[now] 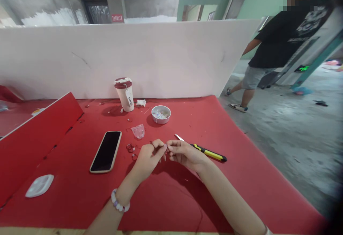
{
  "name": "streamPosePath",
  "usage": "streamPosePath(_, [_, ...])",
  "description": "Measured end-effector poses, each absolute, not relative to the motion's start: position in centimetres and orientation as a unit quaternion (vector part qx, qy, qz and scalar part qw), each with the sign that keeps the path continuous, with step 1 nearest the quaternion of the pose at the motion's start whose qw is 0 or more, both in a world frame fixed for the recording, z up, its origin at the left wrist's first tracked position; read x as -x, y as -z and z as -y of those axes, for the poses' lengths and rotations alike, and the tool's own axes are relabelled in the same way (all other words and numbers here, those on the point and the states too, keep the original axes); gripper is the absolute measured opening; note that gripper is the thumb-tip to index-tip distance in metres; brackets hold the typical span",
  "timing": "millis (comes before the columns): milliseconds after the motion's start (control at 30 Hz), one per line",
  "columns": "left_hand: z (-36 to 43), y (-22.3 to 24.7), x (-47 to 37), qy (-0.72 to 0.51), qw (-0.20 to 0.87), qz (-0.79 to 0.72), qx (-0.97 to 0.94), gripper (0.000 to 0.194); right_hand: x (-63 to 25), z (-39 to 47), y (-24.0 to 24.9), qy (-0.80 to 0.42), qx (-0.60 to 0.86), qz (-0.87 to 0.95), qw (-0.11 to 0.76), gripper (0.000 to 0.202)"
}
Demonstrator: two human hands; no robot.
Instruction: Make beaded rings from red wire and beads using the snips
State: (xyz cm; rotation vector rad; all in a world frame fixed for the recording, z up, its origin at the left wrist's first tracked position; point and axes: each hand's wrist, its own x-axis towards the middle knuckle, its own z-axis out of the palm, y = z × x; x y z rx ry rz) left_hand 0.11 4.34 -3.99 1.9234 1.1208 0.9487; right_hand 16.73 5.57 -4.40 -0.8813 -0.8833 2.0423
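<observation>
My left hand (152,154) and my right hand (185,153) meet fingertip to fingertip above the red tabletop. Both are closed in a pinch around something tiny, which the fingers mostly hide. A bracelet of white and purple beads (117,203) circles the left wrist. Just left of the left hand lie thin dark red cord loops (130,148) with small pale pieces. A small clear plastic bag (138,131) rests beyond them. Beside the right hand is a yellow-and-black utility knife (211,153), its blade pointing away to the left. A round white dish (161,115) holding small beads stands farther back.
A phone (106,152) lies at left, near a white plastic lid-like piece (40,185). A coffee cup (124,95) and crumpled white tissue (141,103) stand before the white partition (160,60). A red divider (43,128) borders the left; a person (284,35) walks at right.
</observation>
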Motion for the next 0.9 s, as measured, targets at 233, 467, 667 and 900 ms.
streamPosePath(233, [-4.7, 3.4, -0.2, -0.414, 0.623, -0.362, -0.556, 0.034, -16.0, -5.4, 4.9, -0.775, 0.308, 0.373, 0.407, 0.028])
streamPosePath(467, [-4.4, 3.6, 0.1, -0.438, 0.621, -0.373, -0.532, 0.031, -14.8, -4.8, 4.6, -0.686, 0.318, 0.429, 0.495, 0.023])
streamPosePath(667, [-4.6, 3.6, 0.0, -0.455, 0.548, -0.426, -0.559, 0.028, -15.4, -4.3, 3.7, -0.61, 0.334, 0.502, 0.514, 0.018])
streamPosePath(900, [-4.6, 3.9, -0.3, -0.449, 0.486, -0.463, -0.59, 0.023, -15.3, -4.1, 3.2, -0.476, 0.417, 0.61, 0.476, 0.014])
